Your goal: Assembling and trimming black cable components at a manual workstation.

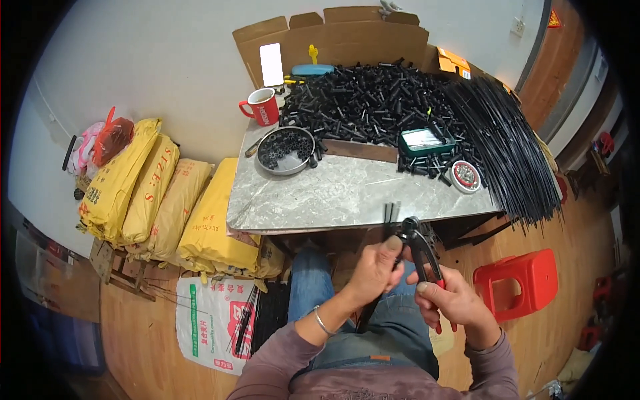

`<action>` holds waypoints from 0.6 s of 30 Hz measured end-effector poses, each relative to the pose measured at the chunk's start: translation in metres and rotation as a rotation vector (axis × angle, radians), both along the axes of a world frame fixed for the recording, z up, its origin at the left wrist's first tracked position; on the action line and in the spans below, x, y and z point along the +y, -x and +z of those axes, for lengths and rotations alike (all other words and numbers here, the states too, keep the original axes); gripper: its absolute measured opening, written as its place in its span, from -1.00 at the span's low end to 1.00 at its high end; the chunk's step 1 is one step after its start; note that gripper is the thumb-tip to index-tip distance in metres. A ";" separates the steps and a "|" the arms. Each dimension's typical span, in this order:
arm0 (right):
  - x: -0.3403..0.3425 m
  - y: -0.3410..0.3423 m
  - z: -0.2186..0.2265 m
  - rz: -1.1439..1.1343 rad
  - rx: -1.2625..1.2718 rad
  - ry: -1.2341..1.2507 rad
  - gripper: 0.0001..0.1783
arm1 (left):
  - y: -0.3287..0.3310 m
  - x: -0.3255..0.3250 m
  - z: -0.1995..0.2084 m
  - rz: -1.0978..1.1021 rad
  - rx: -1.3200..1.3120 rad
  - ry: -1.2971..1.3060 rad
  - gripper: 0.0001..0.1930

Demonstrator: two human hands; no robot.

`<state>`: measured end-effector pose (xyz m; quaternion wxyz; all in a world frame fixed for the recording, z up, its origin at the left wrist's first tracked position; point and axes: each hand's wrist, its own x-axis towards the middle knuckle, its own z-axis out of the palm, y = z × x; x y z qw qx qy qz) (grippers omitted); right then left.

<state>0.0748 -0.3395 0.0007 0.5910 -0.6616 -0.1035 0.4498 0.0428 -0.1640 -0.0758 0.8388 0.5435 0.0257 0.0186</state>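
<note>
In the head view, both hands are just short of the near edge of the counter. The left hand is closed around a few thin black rods, their tips sticking up past its thumb. The right hand grips the red-handled pincers, whose head sits right beside the left thumb; whether the jaws bite on a rod I cannot tell. Beyond the hands, a heap of short black tubes covers the counter's far part, with a metal bowl ahead and left of the left hand. A bundle of long black stalks lies ahead and right of the right hand; a red stool stands to its right.
</note>
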 end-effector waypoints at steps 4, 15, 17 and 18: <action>-0.013 0.000 -0.005 0.106 0.079 -0.029 -0.62 | -0.006 0.024 -0.006 -0.006 0.064 0.125 -0.27; -0.017 -0.013 0.003 0.262 0.541 -0.087 -0.49 | -0.007 0.016 -0.004 0.022 0.049 0.016 -0.25; -0.020 -0.012 0.005 0.238 0.572 -0.117 -0.57 | -0.005 0.013 -0.001 0.052 0.049 -0.029 -0.26; -0.017 -0.012 0.013 0.250 0.556 -0.043 -0.63 | -0.004 0.012 0.001 0.044 0.050 -0.038 -0.26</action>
